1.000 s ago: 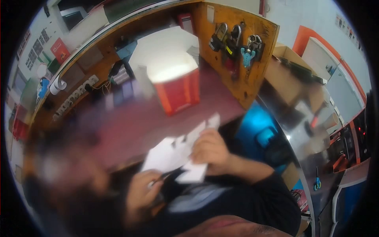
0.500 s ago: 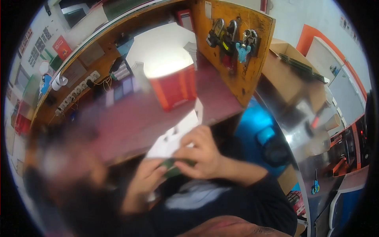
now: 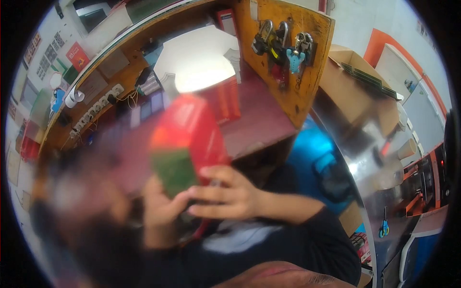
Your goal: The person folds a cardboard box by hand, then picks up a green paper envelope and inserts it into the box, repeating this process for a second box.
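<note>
A red and green cardboard carton [image 3: 185, 129] stands tilted between my two hands, its printed outer side toward me and smeared by motion. My left hand [image 3: 161, 209] grips its lower left side near the green panel. Against its lower right side my right hand [image 3: 225, 193] presses with bent fingers. Just beyond, a stack of red cartons with white insides [image 3: 201, 57] rests on the counter, flaps spread wide.
A maroon counter [image 3: 259, 132] runs below. Padlocks [image 3: 273, 41] and a blue figure keyring [image 3: 295, 60] hang on the wooden side panel. An open cardboard box [image 3: 350, 89] and scissors [image 3: 384, 223] lie right. A blurred dark shape, perhaps a person, is at left.
The carton has been turned and raised: its white inner side faced me before, and now its red and green outside shows. Both hands stay on it; the right has shifted slightly down.
</note>
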A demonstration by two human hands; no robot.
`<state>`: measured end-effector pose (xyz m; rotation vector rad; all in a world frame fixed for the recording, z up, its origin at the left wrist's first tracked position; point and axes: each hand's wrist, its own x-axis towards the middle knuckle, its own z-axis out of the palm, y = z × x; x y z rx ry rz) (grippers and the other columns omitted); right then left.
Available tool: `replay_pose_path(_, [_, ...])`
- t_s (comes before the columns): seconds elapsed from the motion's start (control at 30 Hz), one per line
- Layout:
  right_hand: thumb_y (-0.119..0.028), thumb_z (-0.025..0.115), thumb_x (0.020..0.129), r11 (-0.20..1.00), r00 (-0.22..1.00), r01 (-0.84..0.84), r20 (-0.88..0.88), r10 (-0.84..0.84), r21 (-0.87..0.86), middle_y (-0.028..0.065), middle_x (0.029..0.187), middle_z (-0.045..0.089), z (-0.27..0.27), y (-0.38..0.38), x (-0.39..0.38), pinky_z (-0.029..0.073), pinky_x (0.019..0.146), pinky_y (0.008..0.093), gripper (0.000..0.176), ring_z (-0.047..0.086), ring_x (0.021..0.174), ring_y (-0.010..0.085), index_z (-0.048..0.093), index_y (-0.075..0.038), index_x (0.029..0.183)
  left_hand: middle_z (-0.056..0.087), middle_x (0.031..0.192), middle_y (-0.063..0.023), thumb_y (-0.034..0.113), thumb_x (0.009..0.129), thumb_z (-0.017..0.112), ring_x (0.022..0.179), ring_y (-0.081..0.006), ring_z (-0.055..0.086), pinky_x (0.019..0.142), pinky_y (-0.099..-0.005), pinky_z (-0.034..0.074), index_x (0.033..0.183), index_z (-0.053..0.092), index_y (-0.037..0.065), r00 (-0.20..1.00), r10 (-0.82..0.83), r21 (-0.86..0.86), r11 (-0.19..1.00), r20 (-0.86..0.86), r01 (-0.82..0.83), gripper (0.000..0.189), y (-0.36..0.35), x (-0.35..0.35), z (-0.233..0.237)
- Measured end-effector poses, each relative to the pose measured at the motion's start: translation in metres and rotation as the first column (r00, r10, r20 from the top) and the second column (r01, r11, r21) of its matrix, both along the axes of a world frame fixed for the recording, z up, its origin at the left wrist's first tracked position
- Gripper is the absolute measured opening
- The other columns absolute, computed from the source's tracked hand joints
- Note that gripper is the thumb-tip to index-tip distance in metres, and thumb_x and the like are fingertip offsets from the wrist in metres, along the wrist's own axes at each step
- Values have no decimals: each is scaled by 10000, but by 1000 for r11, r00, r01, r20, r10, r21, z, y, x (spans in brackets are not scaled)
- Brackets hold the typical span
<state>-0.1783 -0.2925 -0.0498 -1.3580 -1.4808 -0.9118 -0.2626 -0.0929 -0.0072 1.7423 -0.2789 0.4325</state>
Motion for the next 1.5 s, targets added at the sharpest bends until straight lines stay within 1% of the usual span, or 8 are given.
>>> replay_pose_path(0.17, [-197, 726, 810, 993, 993, -114, 21, 114, -16, 110, 1349, 597, 4, 5, 5, 533, 958, 527, 371, 543, 1268, 465, 695, -127, 1174, 639, 1212, -122, 233, 895, 695, 1003, -236, 664, 888, -372, 544, 1366, 501, -16, 989, -144, -525, 844, -19, 113, 566, -5, 14, 16])
replay_pose_path(0.63, [-107, 813, 707, 978, 990, 91, -123, -69, 190, 235, 1339, 570, 2, 12, 27, 570, 884, 452, 522, 638, 1057, 398, 668, -42, 1204, 477, 1478, -170, 294, 1008, 527, 1354, -316, 481, 1126, -478, 395, 1503, 363, -2, 925, -223, -32, 969, 308, 245, 600, -24, 29, -31])
replay_pose_path(0.73, [-89, 851, 650, 983, 991, 22, -137, 3, 183, 181, 1266, 592, -10, 12, 40, 560, 826, 401, 612, 631, 1009, 350, 649, -52, 1227, 473, 1483, -181, 377, 1017, 484, 1355, -339, 482, 1119, -496, 404, 1520, 337, 6, 856, -318, -608, 605, 408, 514, 642, -12, 35, -35])
replay_pose_path(0.87, [-196, 894, 654, 989, 953, -148, -271, 136, -24, 178, 1283, 562, -22, 6, 51, 516, 920, 416, 810, 589, 1110, 356, 545, -47, 1370, 510, 1425, -195, 455, 977, 506, 1302, -347, 533, 1082, -494, 445, 1480, 367, 2, 996, 83, -809, 587, 38, -19, 691, 17, 38, -37])
replay_pose_path(1.03, [-351, 902, 672, 968, 856, -251, -465, 225, 7, 235, 1445, 453, 5, -2, 40, 437, 1064, 459, 988, 508, 1283, 422, 433, -15, 1474, 512, 1398, -197, 228, 919, 635, 1280, -322, 540, 1078, -450, 439, 1466, 366, -32, 987, 152, -75, 986, 56, -147, 662, -23, 35, -60])
replay_pose_path(1.23, [-90, 687, 644, 997, 887, -29, -457, 61, 76, 232, 1339, 551, 3, 5, 37, 540, 936, 435, 732, 622, 1133, 425, 576, -4, 1362, 553, 1381, -160, 251, 897, 718, 1229, -273, 578, 963, -413, 517, 1393, 483, 15, 963, -194, 692, 721, 185, 13, 596, -32, 61, -45])
replay_pose_path(1.37, [-172, 685, 690, 974, 908, -228, -363, 210, -6, 218, 1277, 573, -8, 1, 46, 524, 947, 475, 603, 623, 1120, 419, 649, -51, 1279, 622, 1287, -161, 318, 904, 675, 1172, -276, 621, 964, -418, 528, 1337, 529, 21, 859, -510, -714, 617, -45, 329, 545, 10, 59, -93])
replay_pose_path(1.5, [-344, 671, 854, 944, 870, -324, -371, 325, 68, 201, 1243, 584, -24, 3, 54, 505, 963, 493, 440, 607, 1162, 433, 689, -35, 1167, 648, 1207, -154, 334, 909, 605, 1078, -266, 657, 935, -406, 542, 1283, 561, 9, 957, -269, -678, 725, -111, 125, 498, 6, 52, -86])
